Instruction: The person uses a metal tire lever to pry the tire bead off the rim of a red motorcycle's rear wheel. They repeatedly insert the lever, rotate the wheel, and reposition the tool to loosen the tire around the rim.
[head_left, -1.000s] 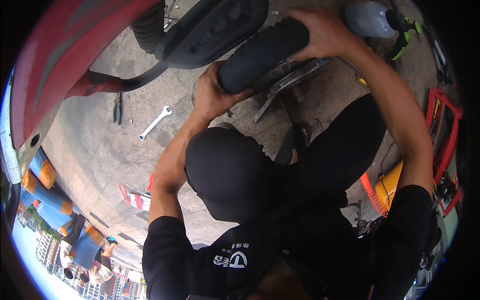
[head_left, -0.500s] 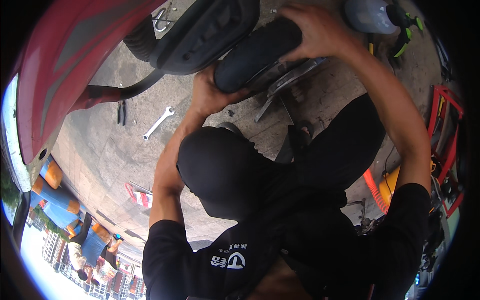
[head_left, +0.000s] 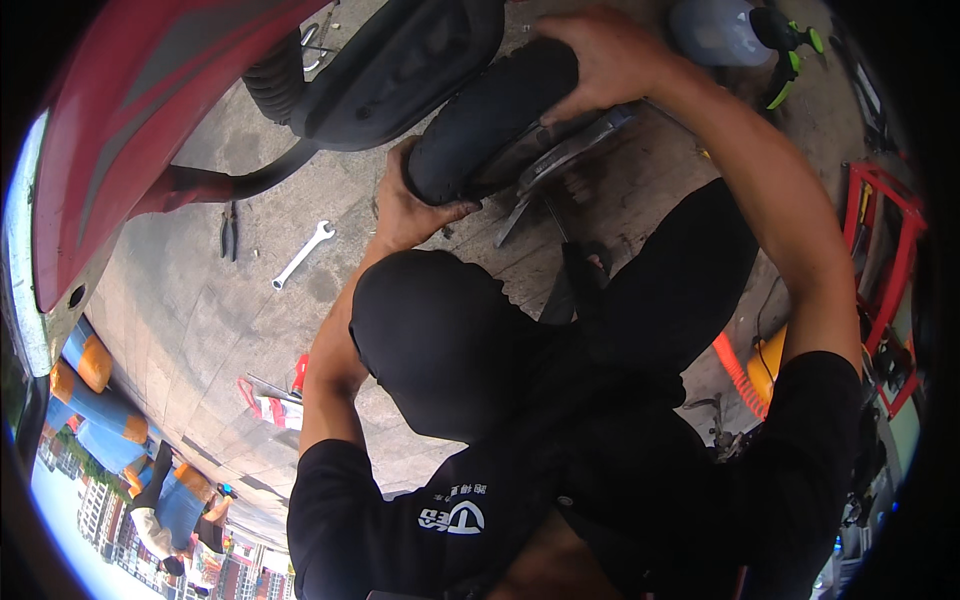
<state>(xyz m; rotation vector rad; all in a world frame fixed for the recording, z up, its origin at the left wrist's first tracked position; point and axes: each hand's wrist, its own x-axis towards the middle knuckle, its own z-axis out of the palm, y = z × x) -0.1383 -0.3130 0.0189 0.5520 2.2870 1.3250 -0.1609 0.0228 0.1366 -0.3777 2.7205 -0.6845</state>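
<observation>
Shifted slightly toward 9 o'clock in view, the tyre at 12 o'clock is clasped by the left hand at its 8 and right hand at its 2; probably heavy, firm, best held there.

Plain daylight; sky washed out lower left; black clothing swallows detail; fisheye rim bent, corners dark.

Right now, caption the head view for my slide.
Left hand and right hand grip a tire; wrench and pliers lie on the ground.
</observation>
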